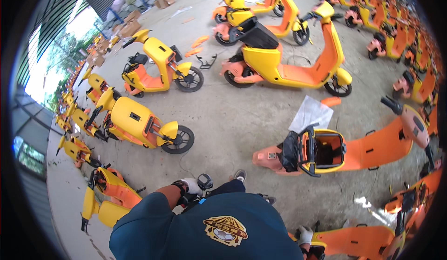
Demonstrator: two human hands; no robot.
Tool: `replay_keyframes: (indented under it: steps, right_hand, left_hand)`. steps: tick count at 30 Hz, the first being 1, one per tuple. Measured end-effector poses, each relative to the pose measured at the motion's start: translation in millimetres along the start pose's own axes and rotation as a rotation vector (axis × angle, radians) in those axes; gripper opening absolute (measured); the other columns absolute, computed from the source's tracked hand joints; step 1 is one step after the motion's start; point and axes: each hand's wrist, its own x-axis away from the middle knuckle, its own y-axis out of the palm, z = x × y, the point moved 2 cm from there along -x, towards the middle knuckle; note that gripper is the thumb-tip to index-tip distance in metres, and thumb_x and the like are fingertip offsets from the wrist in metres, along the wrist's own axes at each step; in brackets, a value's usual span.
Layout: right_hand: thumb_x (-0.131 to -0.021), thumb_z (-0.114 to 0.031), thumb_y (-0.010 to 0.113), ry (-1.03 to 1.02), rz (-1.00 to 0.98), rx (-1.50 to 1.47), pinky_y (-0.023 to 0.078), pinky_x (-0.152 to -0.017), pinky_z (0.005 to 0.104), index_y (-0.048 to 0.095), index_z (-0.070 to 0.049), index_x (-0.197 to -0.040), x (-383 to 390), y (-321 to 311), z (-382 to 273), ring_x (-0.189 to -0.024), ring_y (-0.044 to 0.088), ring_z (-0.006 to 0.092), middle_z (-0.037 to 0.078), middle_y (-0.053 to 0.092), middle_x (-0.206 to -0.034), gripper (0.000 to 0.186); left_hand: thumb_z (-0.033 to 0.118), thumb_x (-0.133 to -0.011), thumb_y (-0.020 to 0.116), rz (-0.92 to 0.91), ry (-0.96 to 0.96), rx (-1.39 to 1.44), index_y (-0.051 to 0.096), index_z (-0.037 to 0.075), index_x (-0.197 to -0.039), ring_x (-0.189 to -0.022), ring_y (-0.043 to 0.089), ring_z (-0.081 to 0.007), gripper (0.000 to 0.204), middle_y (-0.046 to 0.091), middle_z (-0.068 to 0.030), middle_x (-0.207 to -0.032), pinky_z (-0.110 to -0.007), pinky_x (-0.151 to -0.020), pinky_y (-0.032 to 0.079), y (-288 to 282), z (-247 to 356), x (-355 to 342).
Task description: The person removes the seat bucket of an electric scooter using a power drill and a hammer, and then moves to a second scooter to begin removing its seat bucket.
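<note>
My left hand (pixel 192 186), in a pale glove with a dark band at the wrist, is low in front of my body. Right beside it is a dark round object (pixel 205 182) whose kind I cannot make out; the fingers are mostly hidden. At the lower right, my right hand (pixel 305 236), also in a pale glove, is closed on the rear part of an orange electric scooter (pixel 354 239), near its seat opening. My torso covers part of that scooter. Ahead to the right stands another orange scooter (pixel 379 152) with an open storage box (pixel 345 148) and a black rear rail.
Yellow-and-orange scooters (pixel 132 120) stand at my left, and a larger one (pixel 298 67) ahead. Rows of scooters (pixel 396 41) line the right side. A white sheet (pixel 312 114), orange panels (pixel 200 41) and a black bracket (pixel 207 62) lie on the concrete floor (pixel 223 115).
</note>
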Motion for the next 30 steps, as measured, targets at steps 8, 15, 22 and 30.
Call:
replay_keyframes:
  steps: [8, 15, 22, 30]
  right_hand:
    - [-0.078, -0.014, 0.073, -0.155, -0.075, 0.511, 0.054, -0.073, 0.033, 0.073, 0.003, -0.097, -19, 81, -24, -0.079, 0.068, 0.0204, 0.014, 0.073, -0.087, 0.025]
    - [-0.084, -0.01, 0.066, -0.054, -0.159, 0.527, 0.057, -0.057, 0.0359, 0.062, 0.006, -0.112, 95, 257, -140, -0.065, 0.069, 0.0269, 0.017, 0.07, -0.083, 0.032]
    - [-0.082, -0.014, 0.067, -0.041, -0.25, 0.596, 0.056, -0.056, 0.031, 0.063, 0.006, -0.113, 61, 365, -192, -0.068, 0.07, 0.022, 0.013, 0.071, -0.088, 0.037]
    - [-0.086, -0.019, 0.067, -0.019, -0.243, 0.558, 0.055, -0.055, 0.0312, 0.064, 0.004, -0.106, -2, 437, -257, -0.063, 0.069, 0.0199, 0.013, 0.07, -0.082, 0.031]
  left_hand:
    - [0.045, -0.068, 0.074, 0.096, -0.024, 0.109, 0.07, 0.01, -0.114, -0.102, 0.066, -0.0329, 0.058, 0.069, -0.0187, -0.112, -0.04, -0.088, 0.051, -41, -46, -13]
    - [0.047, -0.069, 0.075, 0.117, 0.037, 0.342, 0.066, 0.014, -0.122, -0.11, 0.064, -0.0314, 0.063, 0.067, -0.0164, -0.119, -0.04, -0.094, 0.049, -35, -156, -95]
    - [0.044, -0.07, 0.079, 0.109, 0.05, 0.64, 0.065, 0.01, -0.123, -0.113, 0.063, -0.0293, 0.064, 0.066, -0.0153, -0.123, -0.037, -0.096, 0.049, -48, -214, -131]
    - [0.036, -0.075, 0.077, 0.053, 0.097, 0.673, 0.069, 0.005, -0.106, -0.096, 0.067, -0.0222, 0.045, 0.071, -0.0118, -0.099, -0.036, -0.081, 0.053, -82, -231, -205]
